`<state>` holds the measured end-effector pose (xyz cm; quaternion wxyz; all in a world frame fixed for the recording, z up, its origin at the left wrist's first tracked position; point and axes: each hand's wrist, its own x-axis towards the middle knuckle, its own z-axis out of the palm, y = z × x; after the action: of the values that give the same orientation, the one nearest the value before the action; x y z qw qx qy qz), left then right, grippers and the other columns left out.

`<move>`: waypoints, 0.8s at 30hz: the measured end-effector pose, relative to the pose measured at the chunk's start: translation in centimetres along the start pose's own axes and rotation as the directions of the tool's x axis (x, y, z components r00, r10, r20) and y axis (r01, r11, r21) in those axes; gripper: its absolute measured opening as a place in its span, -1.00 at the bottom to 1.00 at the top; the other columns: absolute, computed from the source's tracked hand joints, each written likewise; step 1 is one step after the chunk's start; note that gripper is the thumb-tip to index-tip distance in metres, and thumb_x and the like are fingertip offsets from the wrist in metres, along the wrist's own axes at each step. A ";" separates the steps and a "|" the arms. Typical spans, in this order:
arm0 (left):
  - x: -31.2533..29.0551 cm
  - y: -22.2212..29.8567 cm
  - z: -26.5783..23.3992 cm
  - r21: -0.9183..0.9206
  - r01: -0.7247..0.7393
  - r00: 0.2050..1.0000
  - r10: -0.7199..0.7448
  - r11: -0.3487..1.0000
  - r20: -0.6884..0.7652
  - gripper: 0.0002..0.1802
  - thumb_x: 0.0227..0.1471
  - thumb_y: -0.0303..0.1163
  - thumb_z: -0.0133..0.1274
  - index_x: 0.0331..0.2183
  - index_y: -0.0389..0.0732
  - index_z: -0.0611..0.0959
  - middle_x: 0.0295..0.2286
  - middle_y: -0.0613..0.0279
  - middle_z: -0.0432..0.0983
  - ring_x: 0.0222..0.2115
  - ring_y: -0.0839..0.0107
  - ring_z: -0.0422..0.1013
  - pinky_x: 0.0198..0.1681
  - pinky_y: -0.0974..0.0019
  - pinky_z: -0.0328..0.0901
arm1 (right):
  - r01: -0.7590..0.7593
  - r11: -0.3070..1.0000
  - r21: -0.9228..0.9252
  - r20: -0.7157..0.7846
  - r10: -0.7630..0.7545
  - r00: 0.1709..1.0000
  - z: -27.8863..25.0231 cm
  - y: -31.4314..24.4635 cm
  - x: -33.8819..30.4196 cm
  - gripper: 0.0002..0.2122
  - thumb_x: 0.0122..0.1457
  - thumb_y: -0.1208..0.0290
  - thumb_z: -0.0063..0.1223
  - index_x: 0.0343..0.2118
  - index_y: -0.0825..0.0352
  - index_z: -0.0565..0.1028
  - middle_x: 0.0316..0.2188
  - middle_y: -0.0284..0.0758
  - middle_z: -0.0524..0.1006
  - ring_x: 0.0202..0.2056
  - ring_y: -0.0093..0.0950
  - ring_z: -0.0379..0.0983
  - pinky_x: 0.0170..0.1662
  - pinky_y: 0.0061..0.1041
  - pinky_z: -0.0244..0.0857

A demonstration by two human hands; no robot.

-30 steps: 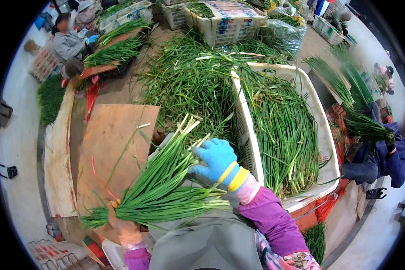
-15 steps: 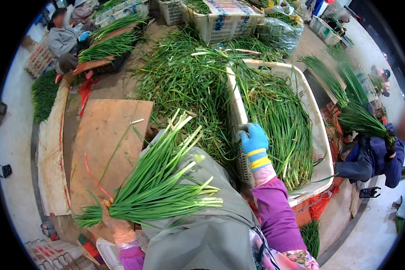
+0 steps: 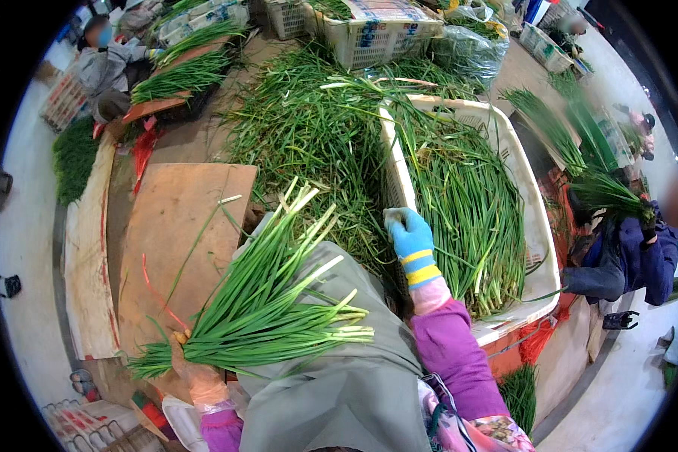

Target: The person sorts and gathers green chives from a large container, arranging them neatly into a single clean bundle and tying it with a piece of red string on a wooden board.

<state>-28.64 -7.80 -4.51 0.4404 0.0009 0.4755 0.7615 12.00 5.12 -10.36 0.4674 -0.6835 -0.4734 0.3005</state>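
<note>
My left hand [image 3: 196, 369], in an orange-tan glove, grips a bunch of chives [image 3: 241, 320] near its leafy end. The white stem ends fan out over my grey apron [image 3: 316, 399], pointing up and to the right. My right hand [image 3: 408, 237] wears a blue glove with yellow bands. Its fingers are curled closed just left of the near-left rim of a white plastic crate [image 3: 388, 154]; whatever is in them, if anything, is hidden. Inside the crate lies a thick heap of chives [image 3: 467, 218].
Loose green leaves [image 3: 301, 128] form a pile ahead. A brown board [image 3: 181, 226] with a red tie [image 3: 151, 286] and one stray chive is at my left. Another white crate [image 3: 377, 41] stands at the back. Co-workers sit at the far left and at the right [image 3: 633, 256].
My right hand has moved a little left, away from the crate's rim. A stem sticking out of the bunch on my lap has shifted slightly; my left hand stays in place.
</note>
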 end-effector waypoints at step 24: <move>0.1 -0.1 -0.1 -0.002 0.004 0.988 -0.004 1.000 0.156 -0.79 0.08 -0.23 -0.03 -0.49 -0.12 0.45 -0.50 0.28 0.38 -0.40 0.41 0.32 -0.21 0.25 0.28 | 0.637 0.543 -0.548 0.772 0.036 0.634 5.9 -15.2 0.5 -0.13 -0.18 -0.49 -0.30 -0.39 0.45 0.55 -0.36 -0.06 0.53 -0.24 -0.14 0.45 0.12 0.18 -0.28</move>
<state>-28.62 -7.77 -4.68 0.4778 0.0590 0.4385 0.7589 1.62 9.45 1.49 -0.0548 -0.5402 -0.8149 0.2027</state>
